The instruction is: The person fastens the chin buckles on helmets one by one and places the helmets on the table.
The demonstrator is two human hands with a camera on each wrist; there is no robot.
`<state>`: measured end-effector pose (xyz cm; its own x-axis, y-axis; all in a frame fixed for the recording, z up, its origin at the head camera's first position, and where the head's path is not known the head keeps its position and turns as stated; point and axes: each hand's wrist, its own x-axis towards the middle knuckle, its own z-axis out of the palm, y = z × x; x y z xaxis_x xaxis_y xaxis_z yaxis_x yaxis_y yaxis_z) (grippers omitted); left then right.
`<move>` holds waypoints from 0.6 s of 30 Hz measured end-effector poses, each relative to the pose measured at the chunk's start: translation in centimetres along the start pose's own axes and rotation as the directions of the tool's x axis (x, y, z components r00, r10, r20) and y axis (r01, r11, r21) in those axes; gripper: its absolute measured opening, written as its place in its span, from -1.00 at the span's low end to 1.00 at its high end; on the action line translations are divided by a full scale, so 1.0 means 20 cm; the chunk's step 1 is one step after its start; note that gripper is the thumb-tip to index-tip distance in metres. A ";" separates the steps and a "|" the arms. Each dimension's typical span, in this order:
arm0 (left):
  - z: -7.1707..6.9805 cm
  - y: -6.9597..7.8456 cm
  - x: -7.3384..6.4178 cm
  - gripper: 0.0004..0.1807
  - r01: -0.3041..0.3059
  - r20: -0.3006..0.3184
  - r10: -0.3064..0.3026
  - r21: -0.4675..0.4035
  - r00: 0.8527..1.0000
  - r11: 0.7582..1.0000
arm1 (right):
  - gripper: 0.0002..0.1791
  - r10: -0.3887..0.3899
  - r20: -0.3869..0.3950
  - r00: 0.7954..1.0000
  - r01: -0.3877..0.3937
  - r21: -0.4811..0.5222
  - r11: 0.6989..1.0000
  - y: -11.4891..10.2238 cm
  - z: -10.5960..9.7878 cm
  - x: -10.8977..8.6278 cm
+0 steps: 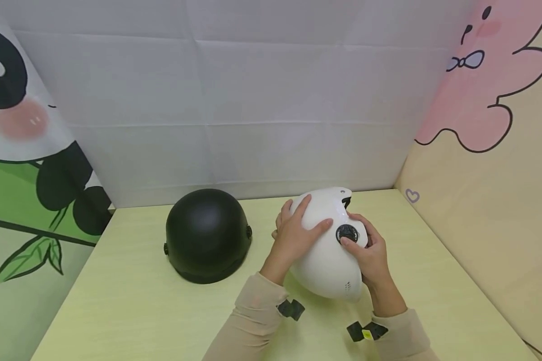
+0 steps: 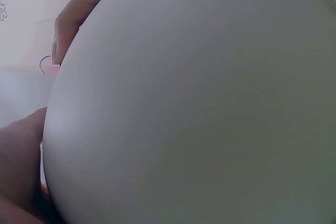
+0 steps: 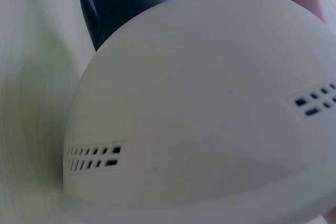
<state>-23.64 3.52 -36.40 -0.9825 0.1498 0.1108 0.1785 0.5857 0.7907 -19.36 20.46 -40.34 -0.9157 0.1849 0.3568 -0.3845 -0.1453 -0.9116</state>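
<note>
A white helmet [image 1: 320, 271] is tilted on its side between both hands, its opening facing right. My left hand [image 1: 293, 235] spreads over the crown, fingers curved round the shell and thumb reaching toward a round black side piece [image 1: 347, 233]. With the right hand [image 1: 374, 256] I grip the rim, the thumb at the lower edge of that black piece. The shell [image 2: 199, 103] fills most of the left wrist view. In the right wrist view two groups of small vent holes [image 3: 94, 157] show. The helmet's inside is hidden.
A matte black helmet [image 1: 208, 230], dome up, stands on the pale yellow table [image 1: 131, 301] left of the white one. A white cloth wall [image 1: 262, 100] rises behind the table. Printed cartoon panels flank it left and right.
</note>
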 end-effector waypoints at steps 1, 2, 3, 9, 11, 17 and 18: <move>0.00 0.00 0.00 -0.13 -0.002 -0.002 0.002 -0.001 1.000 1.000 | -0.42 0.001 -0.001 1.000 -0.001 -0.004 1.000 0.00 0.00 0.00; 0.00 0.00 0.00 -0.13 -0.004 -0.003 0.004 0.000 1.000 1.000 | -0.42 0.002 -0.002 1.000 -0.002 -0.004 1.000 0.00 0.00 0.00; 0.00 0.00 -0.01 -0.13 -0.006 -0.003 0.006 0.002 1.000 1.000 | -0.42 0.005 -0.007 1.000 -0.005 -0.008 1.000 0.00 0.00 0.00; 0.00 0.00 -0.01 -0.14 -0.028 0.001 0.028 -0.006 1.000 1.000 | -0.43 0.015 -0.015 1.000 -0.016 -0.017 1.000 -0.01 -0.02 0.00; 0.01 0.00 -0.01 -0.15 -0.037 0.001 0.037 -0.010 0.999 0.999 | -0.43 0.020 -0.015 1.000 -0.021 -0.011 1.000 -0.01 -0.02 0.00; 0.04 -0.04 -0.01 -0.16 -0.064 -0.006 0.064 -0.034 0.998 0.997 | -0.44 0.028 -0.011 1.000 -0.027 0.010 1.000 -0.02 -0.05 0.00; 0.04 -0.04 -0.01 -0.16 -0.070 -0.009 0.069 -0.040 0.998 0.997 | -0.44 0.029 -0.010 1.000 -0.029 0.009 1.000 -0.02 -0.05 0.00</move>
<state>-23.49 3.65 -37.64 -0.9682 0.1829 0.1706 0.2440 0.5416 0.8044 -19.10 21.52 -40.15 -0.9252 0.1902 0.3283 -0.3590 -0.1590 -0.9197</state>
